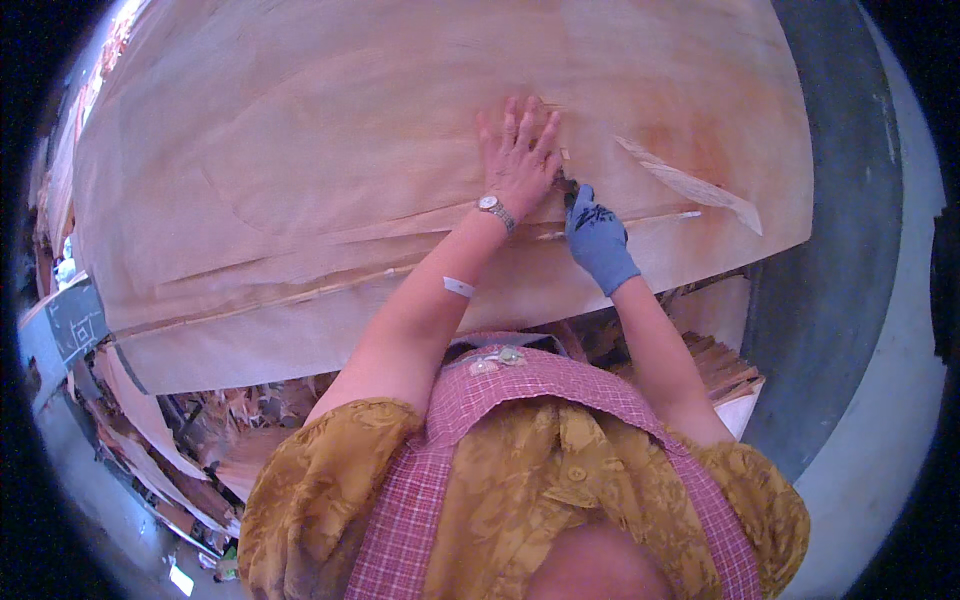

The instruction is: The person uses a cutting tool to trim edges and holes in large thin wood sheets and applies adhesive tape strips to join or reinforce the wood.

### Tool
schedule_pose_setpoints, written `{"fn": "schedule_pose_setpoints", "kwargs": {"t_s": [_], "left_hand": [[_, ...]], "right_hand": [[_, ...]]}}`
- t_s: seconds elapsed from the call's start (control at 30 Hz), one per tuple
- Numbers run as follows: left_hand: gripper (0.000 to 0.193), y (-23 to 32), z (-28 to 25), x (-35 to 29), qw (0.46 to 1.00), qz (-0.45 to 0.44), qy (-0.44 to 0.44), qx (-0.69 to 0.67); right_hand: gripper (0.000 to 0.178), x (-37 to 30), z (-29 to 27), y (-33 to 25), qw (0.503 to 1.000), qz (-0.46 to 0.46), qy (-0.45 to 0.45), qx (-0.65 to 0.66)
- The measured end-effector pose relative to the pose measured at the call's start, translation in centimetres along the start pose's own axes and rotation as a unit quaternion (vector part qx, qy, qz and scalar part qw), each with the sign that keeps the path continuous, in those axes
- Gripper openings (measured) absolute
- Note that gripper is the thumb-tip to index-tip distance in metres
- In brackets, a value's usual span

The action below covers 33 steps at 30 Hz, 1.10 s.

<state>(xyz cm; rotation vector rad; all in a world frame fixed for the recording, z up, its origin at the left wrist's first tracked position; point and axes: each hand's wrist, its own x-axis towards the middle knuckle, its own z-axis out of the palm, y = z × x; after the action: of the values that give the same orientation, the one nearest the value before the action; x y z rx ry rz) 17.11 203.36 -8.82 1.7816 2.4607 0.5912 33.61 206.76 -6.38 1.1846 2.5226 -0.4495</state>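
Observation:
A wide, pale tan sheet of wood veneer (330, 150) lies in front of me, with reddish staining at its right side. My left hand (520, 160) is bare and presses flat on the sheet, fingers spread, a watch (490, 203) at the wrist. Just right of it, my right hand (600, 240), in a blue glove, is closed around a small dark tool (567, 186). The tool's tip is close to my left hand's edge; its exact kind is hard to make out. A loose curved veneer strip (690, 185) rests farther right.
A long split or raised edge (390, 272) crosses the sheet's near part. Torn veneer scraps (250, 410) are piled below its near edge, with stacked pieces (715, 365) at right. A blue box-like object (65, 330) stands at far left. Grey floor (850, 240) curves along the right.

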Motion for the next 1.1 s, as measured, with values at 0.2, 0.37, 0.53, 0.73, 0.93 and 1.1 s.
{"fn": "schedule_pose_setpoints", "kwargs": {"t_s": [0.2, 0.37, 0.53, 0.73, 0.93, 1.1], "left_hand": [[0.060, 0.5, -0.2, -0.1, 1.000, 0.014, 0.007, 0.001], [0.063, 0.2, -0.3, -0.2, 1.000, 0.006, -0.023, 0.005], [0.066, -3.9, -3.3, 0.4, 0.981, -0.053, -0.079, -0.172], [0.069, -23.7, -10.9, -3.6, 0.986, -0.105, 0.019, -0.128], [0.066, -40.5, -23.6, -6.6, 0.944, -0.287, -0.108, 0.120], [0.052, -54.1, -23.1, -4.8, 0.919, -0.249, -0.093, 0.290]], "right_hand": [[0.047, -4.2, 2.3, 2.0, 0.992, -0.081, 0.023, -0.097], [0.042, -6.7, -1.0, 2.0, 0.995, -0.032, -0.062, -0.071], [0.026, -2.4, -2.6, -0.5, 0.972, -0.024, 0.088, 0.217], [0.015, 7.1, -3.5, -16.8, 0.937, -0.271, 0.218, 0.019], [0.019, 9.3, 1.1, -18.3, 0.914, -0.294, 0.275, 0.047], [0.022, 11.0, -0.7, -15.8, 0.922, -0.290, 0.257, 0.020]]}}
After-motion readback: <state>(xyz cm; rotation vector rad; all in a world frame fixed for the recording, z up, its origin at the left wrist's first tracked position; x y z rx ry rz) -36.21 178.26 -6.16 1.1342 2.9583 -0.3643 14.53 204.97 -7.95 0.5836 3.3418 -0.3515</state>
